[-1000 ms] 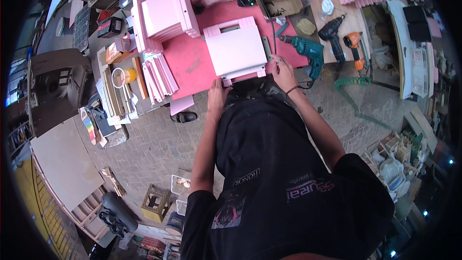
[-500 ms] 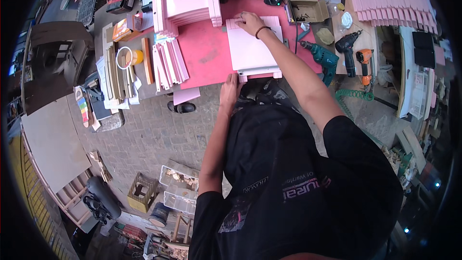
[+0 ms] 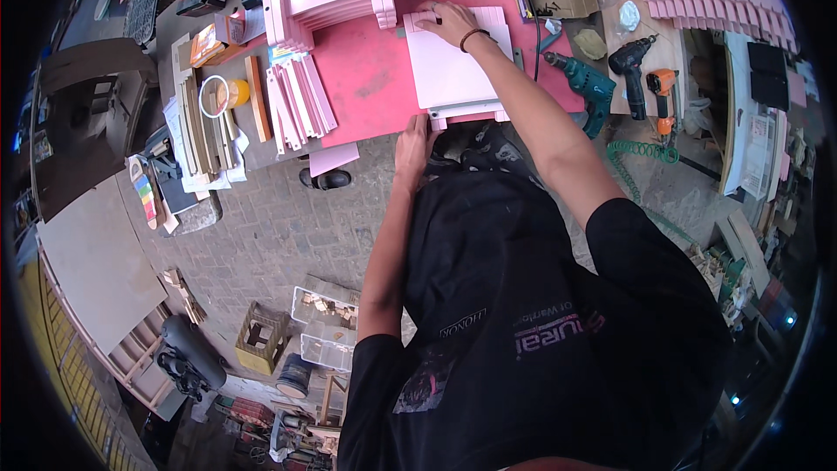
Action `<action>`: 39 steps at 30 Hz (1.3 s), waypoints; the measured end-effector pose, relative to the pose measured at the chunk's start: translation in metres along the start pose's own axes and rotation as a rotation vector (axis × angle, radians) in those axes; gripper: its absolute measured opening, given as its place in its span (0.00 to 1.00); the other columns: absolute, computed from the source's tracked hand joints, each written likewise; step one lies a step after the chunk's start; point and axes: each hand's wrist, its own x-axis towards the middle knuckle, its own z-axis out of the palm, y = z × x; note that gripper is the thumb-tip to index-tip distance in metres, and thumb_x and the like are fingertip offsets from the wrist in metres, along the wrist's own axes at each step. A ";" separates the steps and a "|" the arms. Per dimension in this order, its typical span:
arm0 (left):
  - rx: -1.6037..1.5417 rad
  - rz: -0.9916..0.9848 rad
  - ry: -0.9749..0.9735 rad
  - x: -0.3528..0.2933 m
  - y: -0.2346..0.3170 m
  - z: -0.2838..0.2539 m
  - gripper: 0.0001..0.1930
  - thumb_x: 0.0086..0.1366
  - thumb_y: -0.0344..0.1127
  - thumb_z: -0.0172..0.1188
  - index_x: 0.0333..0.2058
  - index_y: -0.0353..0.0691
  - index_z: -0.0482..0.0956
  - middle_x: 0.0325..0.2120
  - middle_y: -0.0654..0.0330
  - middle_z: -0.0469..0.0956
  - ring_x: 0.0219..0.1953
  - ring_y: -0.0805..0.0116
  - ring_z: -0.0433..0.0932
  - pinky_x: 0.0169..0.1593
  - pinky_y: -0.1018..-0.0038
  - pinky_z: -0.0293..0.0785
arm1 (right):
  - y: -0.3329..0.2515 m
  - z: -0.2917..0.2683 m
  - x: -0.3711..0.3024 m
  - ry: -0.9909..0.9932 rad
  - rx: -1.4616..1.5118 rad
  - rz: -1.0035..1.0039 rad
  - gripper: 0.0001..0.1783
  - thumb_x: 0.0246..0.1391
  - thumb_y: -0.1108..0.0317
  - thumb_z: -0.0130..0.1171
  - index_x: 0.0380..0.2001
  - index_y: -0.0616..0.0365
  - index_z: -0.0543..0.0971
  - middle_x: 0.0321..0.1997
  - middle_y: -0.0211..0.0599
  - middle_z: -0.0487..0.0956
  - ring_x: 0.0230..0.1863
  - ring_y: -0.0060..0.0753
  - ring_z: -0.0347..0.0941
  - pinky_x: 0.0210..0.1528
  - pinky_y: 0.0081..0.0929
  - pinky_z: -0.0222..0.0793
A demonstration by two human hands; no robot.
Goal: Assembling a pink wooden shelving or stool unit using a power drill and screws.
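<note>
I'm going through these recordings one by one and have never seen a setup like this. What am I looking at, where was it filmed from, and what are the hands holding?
There is no robot here, just a person with two bare hands. The view comes from a wide camera worn on the head, looking down, so straight edges bend near the rim.

On the workbench, a pale pink panel lies on a red sheet. The left hand is at its near left corner; the right hand is at its far edge. Whether either grips it firmly is hard to tell.

To the left are pink strips; to the right, a teal drill, a black drill and an orange tool.
</note>
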 end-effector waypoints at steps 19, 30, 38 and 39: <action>-0.081 -0.002 -0.036 0.004 0.000 -0.005 0.18 0.57 0.36 0.63 0.43 0.35 0.69 0.38 0.47 0.74 0.38 0.42 0.75 0.37 0.54 0.72 | 0.005 -0.002 0.005 -0.086 0.033 0.072 0.22 0.48 0.50 0.62 0.44 0.49 0.78 0.41 0.42 0.81 0.43 0.47 0.76 0.48 0.41 0.71; -0.100 0.035 0.042 0.006 0.000 -0.003 0.16 0.53 0.32 0.66 0.39 0.34 0.73 0.30 0.48 0.76 0.30 0.51 0.76 0.34 0.60 0.71 | 0.006 -0.003 0.003 -0.072 0.040 0.044 0.25 0.49 0.49 0.61 0.45 0.54 0.78 0.42 0.47 0.80 0.43 0.50 0.76 0.47 0.40 0.71; -0.081 -0.007 -0.009 0.007 -0.003 -0.003 0.17 0.53 0.36 0.66 0.38 0.35 0.72 0.32 0.49 0.76 0.33 0.49 0.76 0.35 0.58 0.71 | 0.008 -0.001 0.005 -0.061 0.017 0.049 0.23 0.49 0.50 0.61 0.45 0.50 0.79 0.41 0.43 0.81 0.43 0.48 0.76 0.48 0.41 0.70; -0.087 -0.028 -0.041 0.007 -0.002 -0.003 0.17 0.55 0.38 0.65 0.38 0.35 0.70 0.34 0.48 0.75 0.36 0.45 0.75 0.36 0.56 0.70 | 0.007 -0.001 0.004 -0.063 0.006 0.059 0.23 0.49 0.50 0.61 0.45 0.51 0.79 0.40 0.43 0.81 0.43 0.48 0.76 0.48 0.41 0.70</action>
